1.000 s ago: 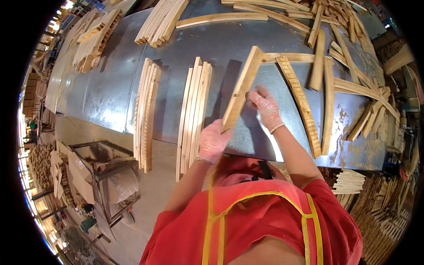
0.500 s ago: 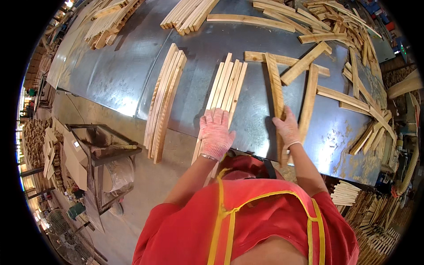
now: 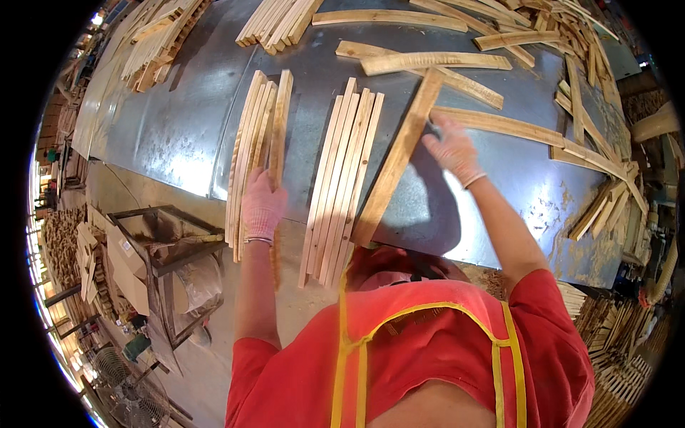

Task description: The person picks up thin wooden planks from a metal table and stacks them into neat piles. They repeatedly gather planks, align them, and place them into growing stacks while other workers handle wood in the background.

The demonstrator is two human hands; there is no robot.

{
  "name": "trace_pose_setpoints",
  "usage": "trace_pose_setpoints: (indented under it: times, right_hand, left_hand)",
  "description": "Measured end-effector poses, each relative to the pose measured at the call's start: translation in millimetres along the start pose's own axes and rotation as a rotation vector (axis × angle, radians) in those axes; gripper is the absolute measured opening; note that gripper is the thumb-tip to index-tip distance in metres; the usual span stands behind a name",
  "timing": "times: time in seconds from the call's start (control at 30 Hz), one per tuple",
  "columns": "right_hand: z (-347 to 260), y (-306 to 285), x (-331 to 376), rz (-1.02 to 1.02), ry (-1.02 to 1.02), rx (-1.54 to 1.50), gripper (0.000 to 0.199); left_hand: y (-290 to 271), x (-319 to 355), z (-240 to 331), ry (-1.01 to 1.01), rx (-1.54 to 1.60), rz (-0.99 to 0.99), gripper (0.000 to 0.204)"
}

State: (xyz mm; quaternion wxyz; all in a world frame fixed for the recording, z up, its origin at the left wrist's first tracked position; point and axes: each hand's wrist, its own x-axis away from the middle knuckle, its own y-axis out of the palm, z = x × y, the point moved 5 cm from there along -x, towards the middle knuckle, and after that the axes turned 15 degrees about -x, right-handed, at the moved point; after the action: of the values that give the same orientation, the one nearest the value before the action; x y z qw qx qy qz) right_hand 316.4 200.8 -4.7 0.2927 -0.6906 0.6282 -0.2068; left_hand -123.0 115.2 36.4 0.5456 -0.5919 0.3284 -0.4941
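Note:
My gloved left hand (image 3: 262,207) is closed around a thin wooden slat (image 3: 280,118) at the right edge of the left bundle of slats (image 3: 246,143) on the metal table (image 3: 178,128). This slat sticks out past the table's near edge. My gloved right hand (image 3: 453,150) grips a longer, wider wooden slat (image 3: 392,171) that lies slanted just right of the middle bundle of slats (image 3: 342,178). Its near end reaches the table's edge.
Loose slats (image 3: 499,125) lie crossed over the table's far and right side, with more stacks (image 3: 278,21) at the back. A metal frame with a sack (image 3: 171,250) stands on the floor to the left. Piles of wood (image 3: 614,335) fill the right side.
My left hand left the middle bundle and moved left onto a slat of the left bundle. My right hand swung its long slat leftward, next to the middle bundle.

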Motion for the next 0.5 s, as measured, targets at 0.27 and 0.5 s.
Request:
trace_pose_setpoints:
  times: [0.27,0.5]
  right_hand:
    - [108,-91,-61,-0.14,0.084,0.558,0.071]
    - [99,-95,-28,-0.584,0.135,0.493,0.061]
  left_hand:
    - [54,-7,-51,-0.101,-0.607,0.206,0.085]
    - [63,48,115,0.168,-0.262,0.312,0.1]
